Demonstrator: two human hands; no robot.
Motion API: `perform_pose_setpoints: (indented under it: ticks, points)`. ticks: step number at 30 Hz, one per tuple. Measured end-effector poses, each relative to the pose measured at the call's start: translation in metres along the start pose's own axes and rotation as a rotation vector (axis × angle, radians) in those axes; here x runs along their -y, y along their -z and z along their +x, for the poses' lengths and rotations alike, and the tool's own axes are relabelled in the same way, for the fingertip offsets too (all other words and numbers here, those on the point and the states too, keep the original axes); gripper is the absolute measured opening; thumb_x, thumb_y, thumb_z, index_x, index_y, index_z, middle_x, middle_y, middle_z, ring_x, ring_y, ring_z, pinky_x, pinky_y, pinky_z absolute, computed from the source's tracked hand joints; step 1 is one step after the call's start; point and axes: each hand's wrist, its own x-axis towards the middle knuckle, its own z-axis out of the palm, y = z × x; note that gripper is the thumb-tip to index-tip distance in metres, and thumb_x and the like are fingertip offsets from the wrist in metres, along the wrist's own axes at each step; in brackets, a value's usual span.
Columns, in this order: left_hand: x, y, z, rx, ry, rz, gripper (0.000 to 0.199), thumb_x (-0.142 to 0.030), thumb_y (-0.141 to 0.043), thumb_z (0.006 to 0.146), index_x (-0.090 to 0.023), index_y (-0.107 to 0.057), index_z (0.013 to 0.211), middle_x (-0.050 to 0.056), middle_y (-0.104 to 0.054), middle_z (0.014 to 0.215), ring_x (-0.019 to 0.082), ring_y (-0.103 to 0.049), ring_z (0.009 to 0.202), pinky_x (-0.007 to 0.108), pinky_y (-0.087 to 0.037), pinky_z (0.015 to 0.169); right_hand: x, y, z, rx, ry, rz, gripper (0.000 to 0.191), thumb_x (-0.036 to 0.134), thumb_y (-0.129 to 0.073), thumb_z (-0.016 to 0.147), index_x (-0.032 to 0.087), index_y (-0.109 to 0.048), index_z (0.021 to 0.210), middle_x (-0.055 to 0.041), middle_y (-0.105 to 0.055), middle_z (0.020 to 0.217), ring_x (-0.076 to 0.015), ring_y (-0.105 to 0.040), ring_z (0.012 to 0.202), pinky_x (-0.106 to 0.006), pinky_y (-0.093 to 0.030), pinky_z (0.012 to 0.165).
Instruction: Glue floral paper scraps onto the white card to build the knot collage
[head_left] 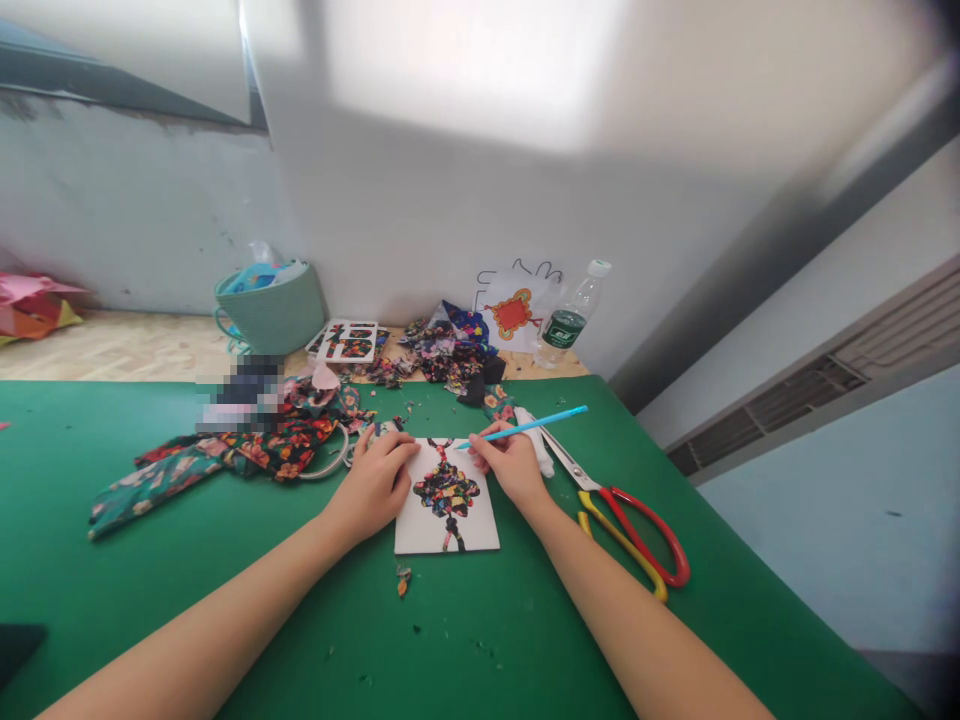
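A white square board (409, 530) lies on the green table, bearing a knot-shaped pattern of flowered fabric pieces (448, 488). My left hand (379, 475) rests at the board's upper left edge, its fingers bent over it. In my right hand (511, 465) is a slim light blue pencil (536, 424), pinched near its lower end. The pencil's tip points left, at the top strip of fabric; whether it touches is too small to tell. Scissors (622, 520) with one red and one yellow handle lie part open to the right of my right hand.
Flowered cloth (277, 440) and a pale ring (330, 460) lie left. Behind are a green basket (274, 315), a patterned white card (349, 342), a scrap heap (450, 345), a knot picture (514, 315) and a water bottle (566, 325). The table's right edge (750, 530) slants past the scissors.
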Motion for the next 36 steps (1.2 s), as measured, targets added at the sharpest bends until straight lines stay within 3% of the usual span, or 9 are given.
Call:
perform_pose_setpoints:
  ticks: [36]
  points:
    - [-0.0004, 0.0009, 0.0000, 0.002, 0.001, 0.013, 0.035, -0.007, -0.037, 0.075, -0.021, -0.050, 0.105, 0.004, -0.053, 0.109, 0.018, -0.047, 0.105, 0.048, -0.011, 0.105, 0.0054, -0.0014, -0.0018, 0.005, -0.005, -0.067, 0.028, 0.041, -0.066, 0.064, 0.018, -0.050, 0.065, -0.0020, -0.063, 0.056, -0.0112, -0.052, 0.041, -0.023, -0.041, 0.039]
